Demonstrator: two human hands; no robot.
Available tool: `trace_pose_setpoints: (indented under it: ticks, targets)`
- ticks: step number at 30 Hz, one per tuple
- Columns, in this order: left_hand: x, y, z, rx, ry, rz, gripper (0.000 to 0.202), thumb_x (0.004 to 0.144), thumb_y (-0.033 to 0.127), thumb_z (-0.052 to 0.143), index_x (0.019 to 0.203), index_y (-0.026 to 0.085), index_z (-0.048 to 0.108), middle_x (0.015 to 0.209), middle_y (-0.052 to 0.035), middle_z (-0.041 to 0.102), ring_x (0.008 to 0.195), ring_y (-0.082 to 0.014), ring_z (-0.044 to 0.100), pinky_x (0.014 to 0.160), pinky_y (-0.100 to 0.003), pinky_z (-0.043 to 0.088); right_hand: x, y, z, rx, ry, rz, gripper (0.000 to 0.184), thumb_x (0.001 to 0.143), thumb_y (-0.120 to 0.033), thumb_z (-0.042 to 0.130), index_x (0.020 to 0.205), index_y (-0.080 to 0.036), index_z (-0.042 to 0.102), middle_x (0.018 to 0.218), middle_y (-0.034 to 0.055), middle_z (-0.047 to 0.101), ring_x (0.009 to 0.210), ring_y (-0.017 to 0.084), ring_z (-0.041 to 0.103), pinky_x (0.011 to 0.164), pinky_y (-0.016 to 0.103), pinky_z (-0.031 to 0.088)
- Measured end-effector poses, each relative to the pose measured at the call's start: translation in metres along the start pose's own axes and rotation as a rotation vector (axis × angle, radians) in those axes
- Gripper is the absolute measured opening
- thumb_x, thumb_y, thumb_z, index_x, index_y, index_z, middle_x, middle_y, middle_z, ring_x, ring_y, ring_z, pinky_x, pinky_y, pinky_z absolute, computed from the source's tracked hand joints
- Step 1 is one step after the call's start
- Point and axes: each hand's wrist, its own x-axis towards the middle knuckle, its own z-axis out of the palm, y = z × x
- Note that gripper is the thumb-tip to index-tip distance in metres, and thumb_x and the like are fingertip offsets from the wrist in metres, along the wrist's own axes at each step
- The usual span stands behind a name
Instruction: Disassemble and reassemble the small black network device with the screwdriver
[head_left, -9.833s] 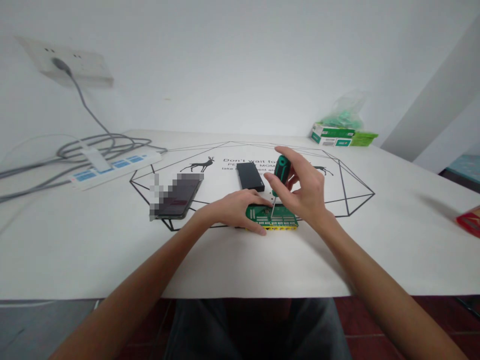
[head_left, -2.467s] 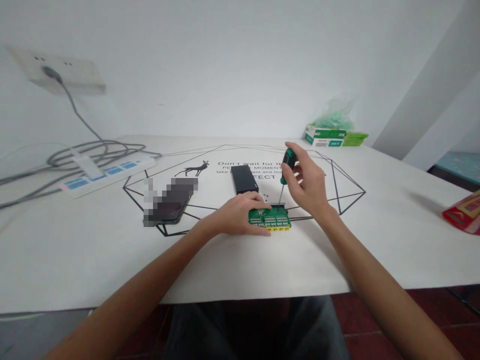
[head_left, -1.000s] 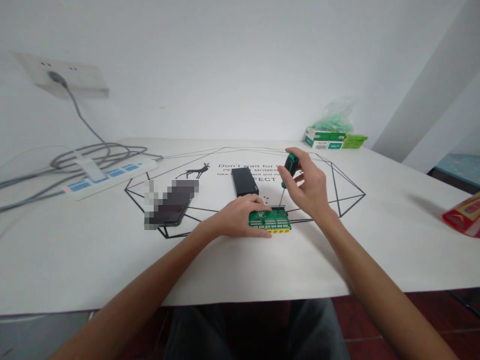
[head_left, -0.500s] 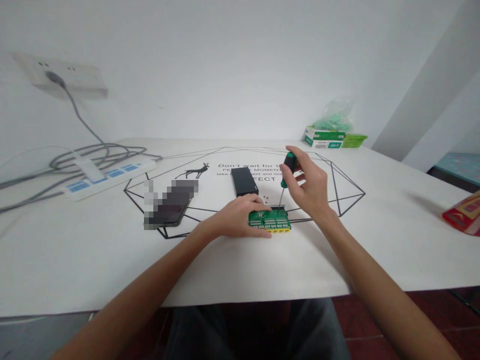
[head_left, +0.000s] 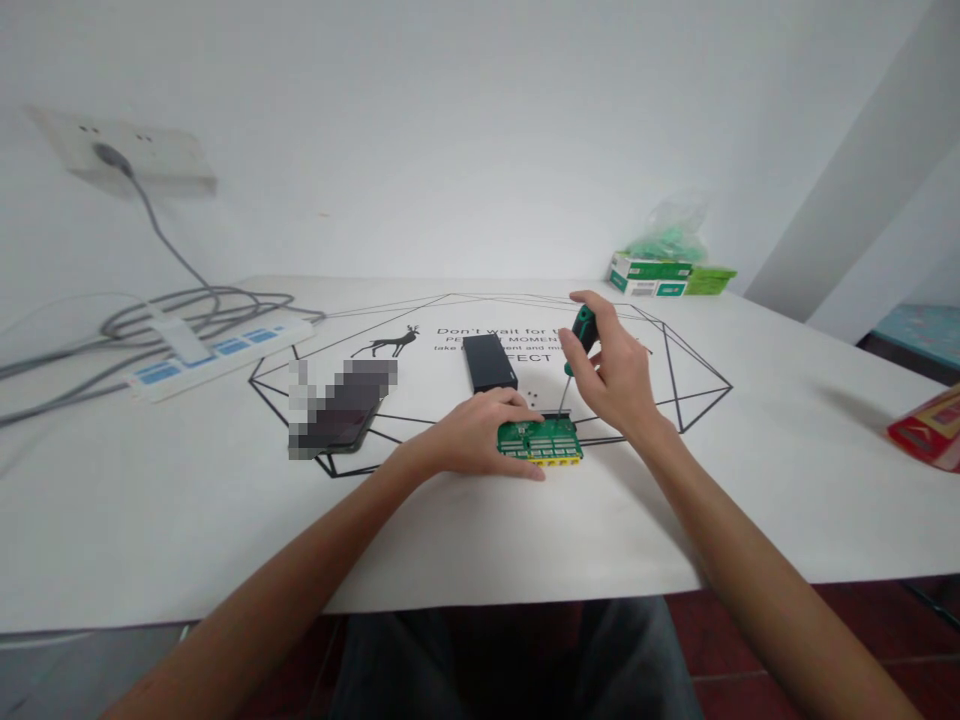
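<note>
A green circuit board [head_left: 551, 438] with yellow connectors along its near edge lies on the white table. My left hand [head_left: 487, 432] grips its left end, fingers over the far side and thumb along the near side. In my right hand [head_left: 615, 360] is a screwdriver [head_left: 583, 330] with a black and green handle. It slants down to the left, and its tip meets the far part of the board. Behind the board lies a black rectangular case [head_left: 489, 364]. Several tiny dark screws [head_left: 533, 398] rest beside that case.
A phone [head_left: 337, 420], partly pixelated, lies on the left. Beyond it are a power strip [head_left: 225, 350] and coiled grey cables [head_left: 187, 305]. Green and white boxes [head_left: 651, 275] under a plastic bag stand back right. A red package [head_left: 930, 432] sits at the right edge.
The screwdriver handle has turned and leans slightly more to the right, with my right fingers shifting around it. My left hand and the board stay nearly where they were.
</note>
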Motion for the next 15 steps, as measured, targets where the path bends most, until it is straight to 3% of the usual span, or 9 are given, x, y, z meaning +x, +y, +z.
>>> trace_pose_setpoints:
  ticks: [4,10,15]
  targets:
    - [0.0001,-0.0009,0.0003,-0.003,0.007,0.004,0.066,0.070,0.062,0.074,0.121,0.021,0.066,0.118,-0.0111,0.060,0.109,-0.0284,0.056,0.095,-0.041,0.045,-0.0016,0.0028,0.0020,0.031,-0.061,0.014,0.049,0.093,-0.025,0.042,0.141,-0.023,0.038,0.091,0.0056,0.070,0.061,0.017,0.061,0.056,0.032,0.048]
    - [0.0005,0.0002,-0.0010,0.002,-0.001,-0.003,0.064,0.070,0.061,0.074,0.119,0.020,0.067,0.119,-0.0112,0.060,0.110,-0.0288,0.056,0.096,-0.041,0.045,0.0005,0.0023,0.0016,-0.024,0.019,0.002,0.042,0.088,-0.036,0.055,0.128,-0.024,0.051,0.082,0.0014,0.068,0.057,0.015,0.060,0.055,0.030,0.048]
    - [0.0008,-0.0007,-0.0003,0.008,0.001,0.000,0.064,0.070,0.062,0.074,0.120,0.021,0.067,0.119,-0.0109,0.061,0.109,-0.0284,0.057,0.095,-0.041,0.045,0.0011,0.0024,0.0002,0.025,-0.030,0.024,0.042,0.094,-0.032,0.043,0.135,-0.022,0.048,0.084,0.0037,0.069,0.065,0.016,0.064,0.055,0.028,0.048]
